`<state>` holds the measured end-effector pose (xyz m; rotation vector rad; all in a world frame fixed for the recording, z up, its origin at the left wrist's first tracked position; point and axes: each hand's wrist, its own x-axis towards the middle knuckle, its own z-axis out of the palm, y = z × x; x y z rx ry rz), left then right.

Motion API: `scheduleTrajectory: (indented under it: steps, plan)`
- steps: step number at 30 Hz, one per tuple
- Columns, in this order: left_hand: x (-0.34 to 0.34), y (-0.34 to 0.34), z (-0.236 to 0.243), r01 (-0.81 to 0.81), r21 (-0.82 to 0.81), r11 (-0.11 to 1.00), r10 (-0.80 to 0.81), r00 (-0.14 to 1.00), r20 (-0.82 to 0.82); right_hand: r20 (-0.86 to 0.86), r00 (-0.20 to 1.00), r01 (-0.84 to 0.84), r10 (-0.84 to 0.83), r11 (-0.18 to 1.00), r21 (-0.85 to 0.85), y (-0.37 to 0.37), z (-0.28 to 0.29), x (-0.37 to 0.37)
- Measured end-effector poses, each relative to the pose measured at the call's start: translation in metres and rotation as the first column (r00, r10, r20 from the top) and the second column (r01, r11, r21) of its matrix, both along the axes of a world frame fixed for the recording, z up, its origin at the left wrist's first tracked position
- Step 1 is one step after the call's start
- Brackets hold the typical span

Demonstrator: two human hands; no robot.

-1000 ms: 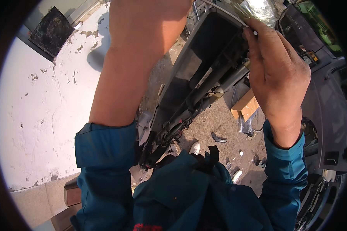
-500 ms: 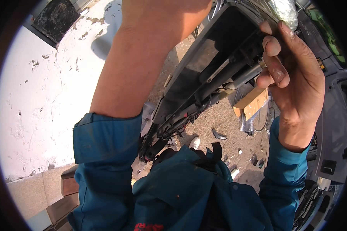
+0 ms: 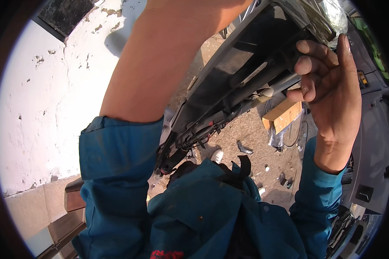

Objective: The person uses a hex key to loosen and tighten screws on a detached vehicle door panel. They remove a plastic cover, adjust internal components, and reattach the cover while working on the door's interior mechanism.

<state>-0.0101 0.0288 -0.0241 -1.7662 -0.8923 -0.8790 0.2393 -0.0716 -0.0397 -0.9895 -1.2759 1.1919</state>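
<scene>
A long black plastic part with a grey outer edge (image 3: 242, 54), like a car bumper seen from its inner side, runs diagonally between my arms. My left hand (image 3: 220, 12) reaches over its upper end; the fingers lie beyond the top edge of the picture, so their grip is hidden. Near the right side of the part, my right hand (image 3: 328, 86) is raised with its palm turned inward. Its fingers are loosely bent and apart, with the index finger pointing up. I see nothing held in it. A clear, shiny lamp-like piece (image 3: 317, 21) is just above its fingertips.
A white wall with flaking paint (image 3: 43, 112) stands on the left. An open cardboard box (image 3: 283, 114) and a black broken piece (image 3: 244, 147) lie on the ground. On the right is a grey vehicle door (image 3: 369, 151). A crinkled silvery wrap (image 3: 335, 17) shows at upper right.
My right hand has drawn slightly down from the clear piece, and its fingers have spread a little, the index finger straightening. My left arm has shifted slightly up and right.
</scene>
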Motion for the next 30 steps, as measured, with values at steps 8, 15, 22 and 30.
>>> scheduleTrajectory:
  steps: [8,15,22,30]
  plan:
    - [0.002,0.013,0.001,0.009,0.011,1.000,-0.010,0.996,0.091,-0.172,0.975,-0.129,0.142,0.988,0.086,0.009,0.015,0.001]
    - [0.001,0.011,0.000,0.157,-0.059,0.986,-0.141,0.968,0.209,-0.039,0.995,-0.091,0.095,0.992,0.085,0.013,0.008,-0.002]
    - [0.005,0.002,0.010,-0.215,-0.360,0.908,0.249,0.967,0.052,0.613,0.339,-0.085,-0.713,0.626,0.775,0.008,-0.005,-0.004]
    - [-0.006,0.032,-0.009,-0.094,-0.203,0.975,0.122,0.984,0.128,0.208,0.976,0.036,-0.067,0.988,0.151,-0.004,0.005,-0.003]
